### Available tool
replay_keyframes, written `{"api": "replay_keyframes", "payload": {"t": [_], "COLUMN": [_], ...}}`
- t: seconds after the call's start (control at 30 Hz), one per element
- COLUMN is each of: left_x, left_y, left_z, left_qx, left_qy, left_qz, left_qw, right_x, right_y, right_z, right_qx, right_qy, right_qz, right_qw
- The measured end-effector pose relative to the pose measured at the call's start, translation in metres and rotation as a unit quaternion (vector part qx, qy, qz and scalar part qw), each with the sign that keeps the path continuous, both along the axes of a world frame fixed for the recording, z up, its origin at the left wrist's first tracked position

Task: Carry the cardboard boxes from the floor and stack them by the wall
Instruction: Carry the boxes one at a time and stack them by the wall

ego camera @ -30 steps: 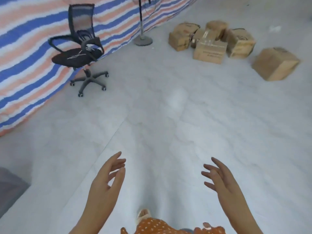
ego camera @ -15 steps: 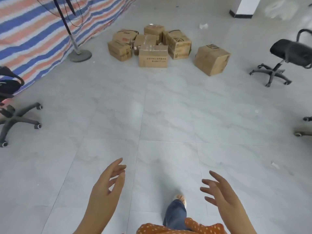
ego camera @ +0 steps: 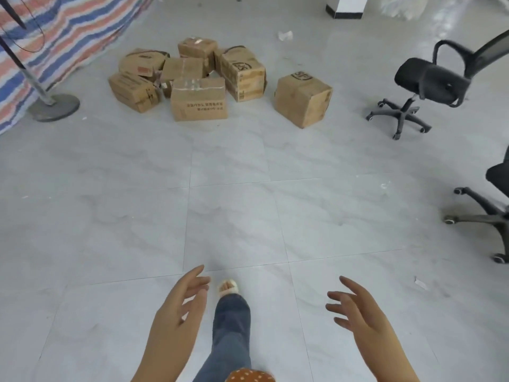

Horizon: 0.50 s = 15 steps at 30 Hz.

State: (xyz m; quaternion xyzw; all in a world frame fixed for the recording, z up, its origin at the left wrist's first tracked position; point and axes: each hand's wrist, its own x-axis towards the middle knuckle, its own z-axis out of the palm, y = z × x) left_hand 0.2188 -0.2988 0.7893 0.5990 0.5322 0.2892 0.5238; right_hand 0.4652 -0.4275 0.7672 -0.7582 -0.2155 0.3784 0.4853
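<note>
Left hand (ego camera: pixel 180 307) and right hand (ego camera: pixel 358 308) are released, fingers relaxed, grasping nothing. Both are well apart from the cardboard boxes (ego camera: pixel 199 102) on the floor (ego camera: pixel 234 216).

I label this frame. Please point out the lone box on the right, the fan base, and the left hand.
lone box (ego camera: pixel 298 104), head view, front face.
fan base (ego camera: pixel 53 108), head view, round plate.
left hand (ego camera: pixel 180 307), head view, palm.

both arms reach forward, low in view. left hand (ego camera: pixel 179 307) empty, fingers relaxed and slightly spread. right hand (ego camera: pixel 358 310) empty, fingers loosely splayed. one jeans-clad leg (ego camera: pixel 232 326) stepped forward between them.
</note>
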Motion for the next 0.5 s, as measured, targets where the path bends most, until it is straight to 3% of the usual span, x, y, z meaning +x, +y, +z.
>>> {"api": "replay_keyframes", "payload": {"t": [0.2,0.5], "left_x": [0.058,0.145], "left_y": [0.130,0.333], "left_z": [-0.016,0.010], "left_qx": [-0.014,0.019], "left_qy": [0.009,0.005], "left_qz": [-0.006,-0.045], "left_qw": [1.000,0.999], "right_x": [0.060,0.142], "right_y": [0.112,0.282], "right_z": [-0.014,0.012], "right_qx": [-0.002,0.027], "right_qy": [-0.004,-0.030], "right_qz": [-0.054,-0.100], "right_qw": [0.999,0.994]}}
